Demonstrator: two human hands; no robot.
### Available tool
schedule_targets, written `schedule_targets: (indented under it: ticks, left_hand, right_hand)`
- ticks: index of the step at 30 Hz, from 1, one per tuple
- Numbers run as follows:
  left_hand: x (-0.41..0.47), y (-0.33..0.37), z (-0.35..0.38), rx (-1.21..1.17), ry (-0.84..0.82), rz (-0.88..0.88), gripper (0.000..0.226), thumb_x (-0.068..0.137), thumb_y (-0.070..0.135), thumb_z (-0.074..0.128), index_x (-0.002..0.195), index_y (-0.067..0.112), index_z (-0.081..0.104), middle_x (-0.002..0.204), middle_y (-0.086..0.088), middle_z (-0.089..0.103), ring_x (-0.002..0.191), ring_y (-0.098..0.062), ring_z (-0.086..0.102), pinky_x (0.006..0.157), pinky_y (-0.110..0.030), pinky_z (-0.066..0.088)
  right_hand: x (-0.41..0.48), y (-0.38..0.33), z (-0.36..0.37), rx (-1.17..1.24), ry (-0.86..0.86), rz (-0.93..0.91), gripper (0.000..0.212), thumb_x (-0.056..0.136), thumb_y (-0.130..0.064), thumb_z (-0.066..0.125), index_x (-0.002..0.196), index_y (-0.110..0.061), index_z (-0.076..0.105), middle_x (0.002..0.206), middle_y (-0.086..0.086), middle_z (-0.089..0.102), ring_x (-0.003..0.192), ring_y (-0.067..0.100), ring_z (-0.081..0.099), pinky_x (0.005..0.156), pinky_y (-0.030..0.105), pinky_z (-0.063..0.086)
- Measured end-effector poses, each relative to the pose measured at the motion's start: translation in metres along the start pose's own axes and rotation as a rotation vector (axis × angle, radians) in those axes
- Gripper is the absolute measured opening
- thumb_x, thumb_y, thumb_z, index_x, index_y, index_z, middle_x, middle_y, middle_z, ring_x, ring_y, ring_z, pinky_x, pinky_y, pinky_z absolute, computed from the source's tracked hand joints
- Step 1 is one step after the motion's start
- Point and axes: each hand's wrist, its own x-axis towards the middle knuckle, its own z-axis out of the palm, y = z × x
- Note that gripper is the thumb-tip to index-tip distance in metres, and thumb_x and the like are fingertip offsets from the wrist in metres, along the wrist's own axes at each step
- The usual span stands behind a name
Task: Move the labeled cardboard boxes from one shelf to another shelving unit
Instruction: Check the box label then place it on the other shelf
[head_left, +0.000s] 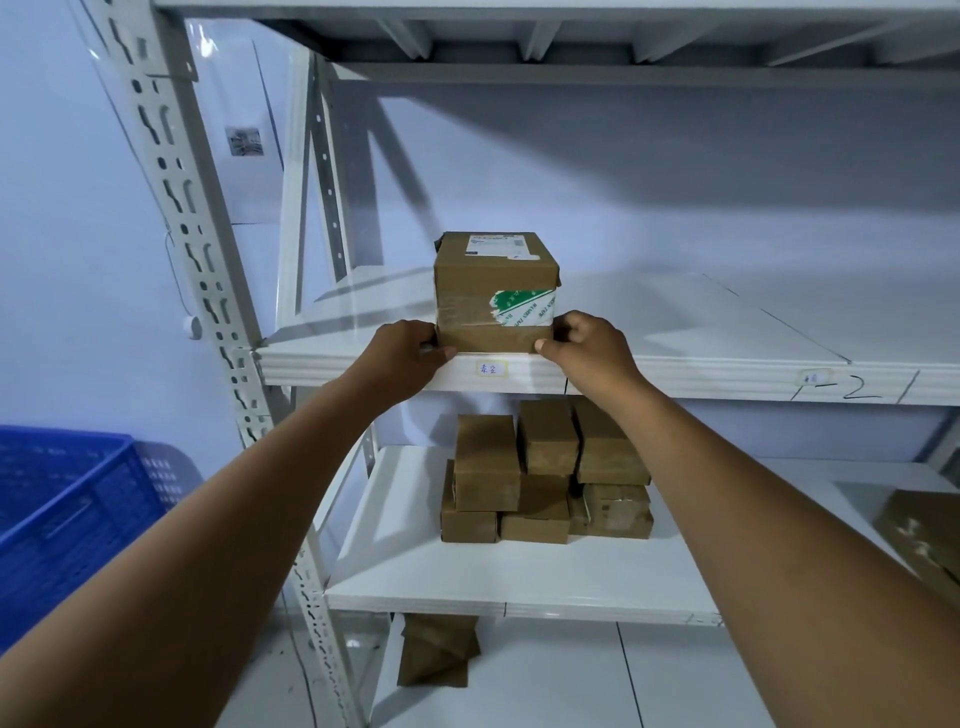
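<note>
A brown cardboard box (491, 280) with a white label on top and green-and-white tape on its front stands at the front edge of the white upper shelf (727, 332). My left hand (408, 348) grips its lower left corner and my right hand (584, 343) grips its lower right corner. The box rests on the shelf. On the shelf below (415, 577) lies a stack of several smaller brown boxes (545, 473).
A blue plastic crate (62, 504) stands at the left, outside the perforated white upright (208, 280). One more box (436, 649) sits on the lowest level, and another brown box (924, 540) lies at the right edge. A small tag (492, 369) is stuck on the shelf's front lip.
</note>
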Motion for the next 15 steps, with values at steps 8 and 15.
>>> schedule_targets:
  ticks: [8,15]
  left_hand:
    - [-0.040,0.000,0.006,-0.019,0.202,-0.044,0.067,0.094,0.032,0.071,0.148,0.000,0.048,0.165,-0.021,0.032,0.155,-0.035,0.027,0.124,-0.045,0.026]
    - [-0.087,0.063,0.039,-0.404,0.476,-0.094,0.028,0.086,0.028,0.055,0.101,0.014,0.073,0.096,0.001,0.075,0.088,-0.011,0.069,0.077,-0.021,0.053]
  right_hand:
    - [-0.011,-0.001,-0.011,-0.010,-0.059,0.099,0.078,0.089,-0.014,0.060,0.158,-0.022,0.025,0.152,0.007,0.051,0.129,0.031,0.055,0.069,0.022,0.046]
    - [-0.036,-0.003,-0.061,0.053,-0.170,0.199,0.081,0.088,-0.022,0.061,0.159,-0.021,0.023,0.161,0.007,0.038,0.141,0.031,0.042,0.095,0.032,0.037]
